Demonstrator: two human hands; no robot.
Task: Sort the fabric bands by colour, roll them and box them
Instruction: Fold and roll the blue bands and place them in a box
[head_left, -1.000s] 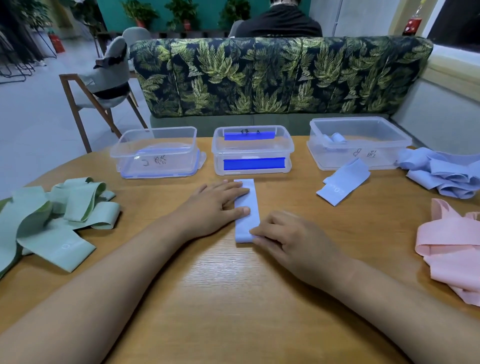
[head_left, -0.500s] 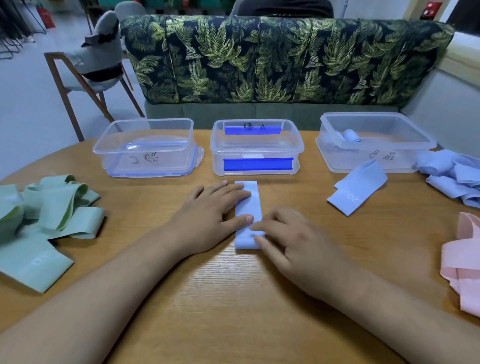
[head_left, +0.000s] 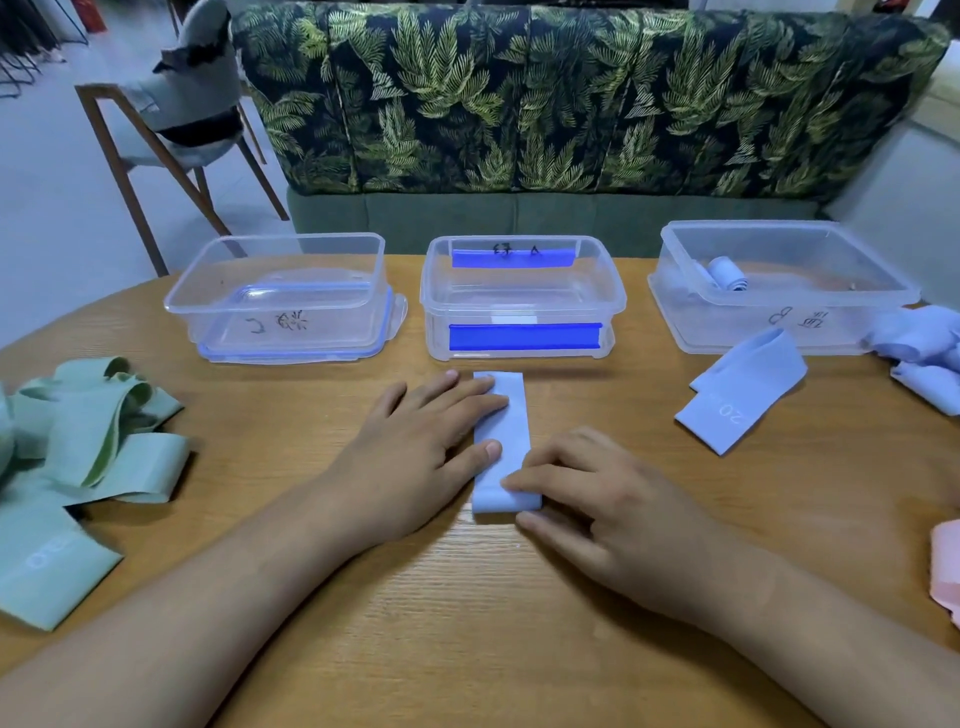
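Observation:
A folded light blue band (head_left: 506, 415) lies flat on the wooden table (head_left: 467, 634), pointing at the middle box (head_left: 519, 306). My left hand (head_left: 415, 457) rests on its left side with straight fingers and presses it down. My right hand (head_left: 613, 514) has curled fingers and pinches the band's near end between forefinger and thumb. Three clear plastic boxes stand in a row: the left box (head_left: 280, 244), the middle box with blue tape strips, and the right box (head_left: 779, 228) holding a rolled light blue band (head_left: 727, 273).
Green bands (head_left: 93, 441) are heaped at the left edge. A loose light blue band (head_left: 743, 400) lies before the right box, more blue bands (head_left: 924, 353) sit far right, and pink bands (head_left: 948, 566) below them. A leaf-print sofa (head_left: 571, 104) backs the table.
My head has tipped down and nearer. Both hands stay on the light blue band; my right fingers have crept slightly further onto its near end.

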